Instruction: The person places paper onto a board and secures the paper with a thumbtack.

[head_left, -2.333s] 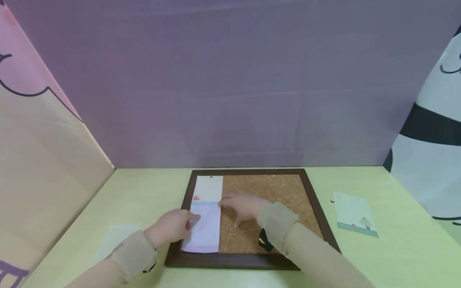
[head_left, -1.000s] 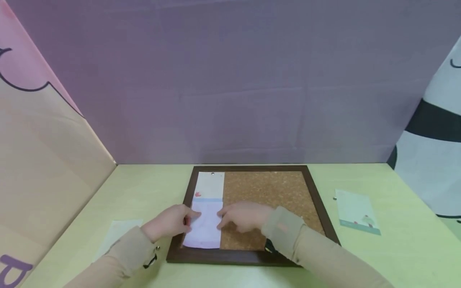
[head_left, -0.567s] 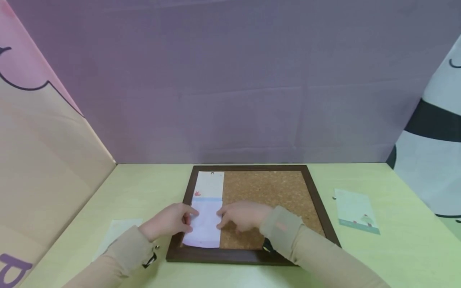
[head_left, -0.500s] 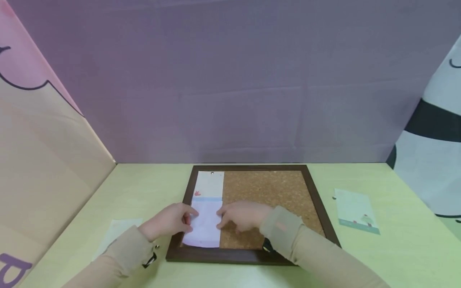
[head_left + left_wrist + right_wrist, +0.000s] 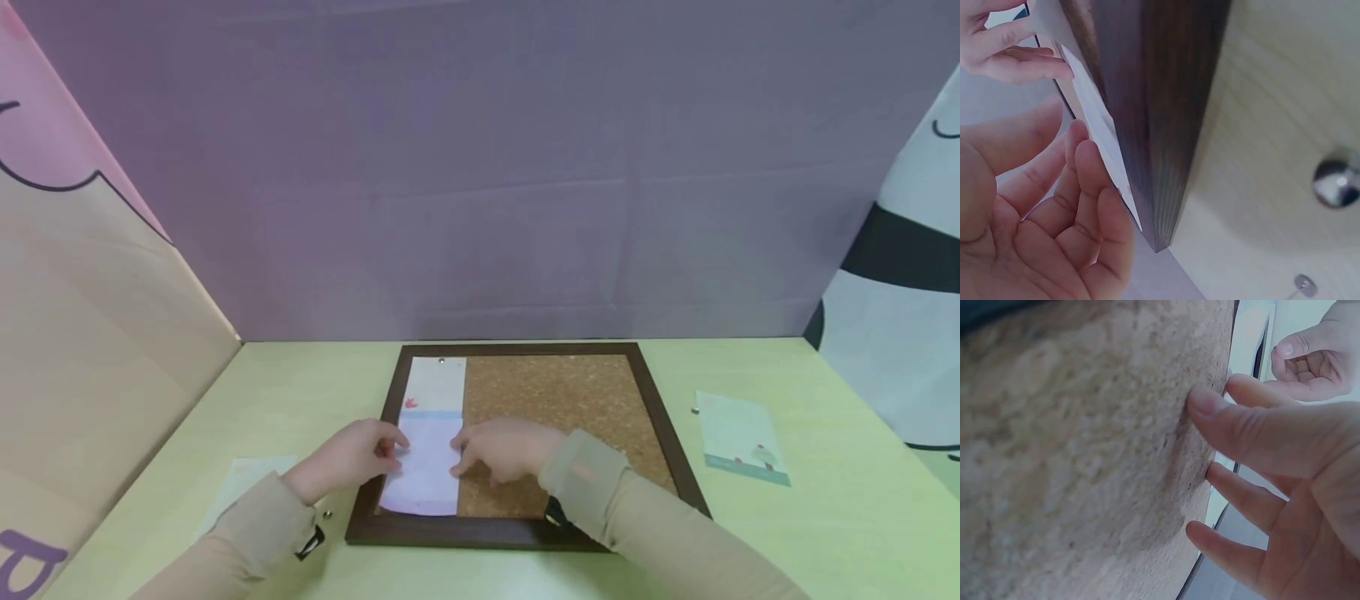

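A cork board (image 5: 555,387) in a dark wooden frame lies on the table. Along its left side sit two white paper sheets end to end: the upper sheet (image 5: 437,385) bears a metal pin (image 5: 442,361) at its top, and the lower sheet (image 5: 423,471) curls up at its near edge. My left hand (image 5: 348,457) is at the lower sheet's left edge, fingers loosely bent with a gap to the thumb in the left wrist view. Across from it, my right hand (image 5: 510,448) rests fingertips on the cork and the sheet's right edge, fingers spread in the right wrist view.
A printed note card (image 5: 742,437) lies right of the board with a pin (image 5: 695,410) beside it. Another pale sheet (image 5: 243,487) lies left, partly under my left sleeve. A round metal pin (image 5: 327,515) stands near my left wrist. A purple-grey backdrop closes off the rear.
My right hand came down from the seam between the sheets to the lower sheet's right edge. My left fingertips, earlier over the sheet, have drawn slightly left.
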`<state>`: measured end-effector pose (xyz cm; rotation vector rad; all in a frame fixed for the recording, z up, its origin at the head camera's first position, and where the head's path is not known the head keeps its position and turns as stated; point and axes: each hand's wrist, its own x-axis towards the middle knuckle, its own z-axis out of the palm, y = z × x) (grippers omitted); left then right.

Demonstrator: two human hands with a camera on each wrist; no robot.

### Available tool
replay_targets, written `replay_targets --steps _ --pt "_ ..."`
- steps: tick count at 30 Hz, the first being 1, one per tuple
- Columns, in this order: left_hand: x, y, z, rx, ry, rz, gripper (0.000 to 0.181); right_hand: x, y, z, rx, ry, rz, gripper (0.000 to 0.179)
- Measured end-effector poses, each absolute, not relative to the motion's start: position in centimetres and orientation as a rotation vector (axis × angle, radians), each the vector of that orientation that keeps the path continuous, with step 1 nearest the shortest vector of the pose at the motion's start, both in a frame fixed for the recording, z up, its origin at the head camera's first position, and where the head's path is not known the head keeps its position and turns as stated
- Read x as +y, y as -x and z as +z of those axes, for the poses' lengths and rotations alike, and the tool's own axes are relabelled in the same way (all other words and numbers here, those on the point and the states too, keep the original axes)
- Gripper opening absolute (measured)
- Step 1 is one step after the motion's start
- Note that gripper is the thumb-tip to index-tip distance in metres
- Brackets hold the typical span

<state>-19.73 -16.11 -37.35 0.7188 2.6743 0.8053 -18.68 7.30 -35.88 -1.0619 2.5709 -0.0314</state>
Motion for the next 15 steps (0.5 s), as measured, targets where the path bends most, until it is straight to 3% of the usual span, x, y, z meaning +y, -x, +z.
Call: replay_targets --steps 15 --pt "-17.3 19.6 -37.6 2.687 -0.755 0.817 0.012 7.0 18.3 -35.6 2.576 1.048 -0.002 0.051"
